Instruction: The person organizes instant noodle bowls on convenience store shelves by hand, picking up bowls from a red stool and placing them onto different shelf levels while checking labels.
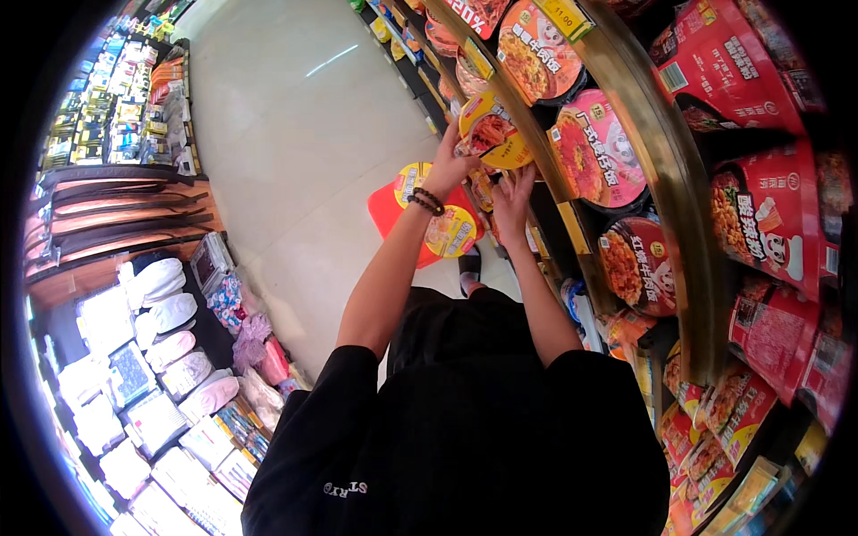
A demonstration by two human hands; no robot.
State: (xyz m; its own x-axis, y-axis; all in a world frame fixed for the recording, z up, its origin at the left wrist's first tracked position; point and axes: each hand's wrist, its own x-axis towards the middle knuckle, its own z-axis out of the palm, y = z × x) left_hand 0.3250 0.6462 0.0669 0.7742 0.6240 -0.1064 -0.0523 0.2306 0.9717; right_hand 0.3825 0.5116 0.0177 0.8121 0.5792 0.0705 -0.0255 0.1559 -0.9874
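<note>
My left hand (pixel 453 167), with a beaded bracelet on its wrist, grips the left side of a round yellow instant-food bowl (pixel 513 153) at the front of the right-hand shelf. The bowl is tilted, and its printed lid faces me. My right hand (pixel 513 204) is just below, its fingertips at the bowl's lower edge; whether they grip it is not clear. Beneath my left forearm, two yellow-lidded bowls (pixel 450 232) rest on a red plastic stool or container (pixel 383 209), partly covered by the arm.
On the right, curved shelf edges (pixel 643 134) front rows of instant-rice bowls (pixel 596 151) and red food packs (pixel 764 218). A price tag (pixel 566 19) sticks out above. Caps (pixel 161 281) and belts (pixel 127 201) fill the left display. Pale floor tiles (pixel 288 134) run between.
</note>
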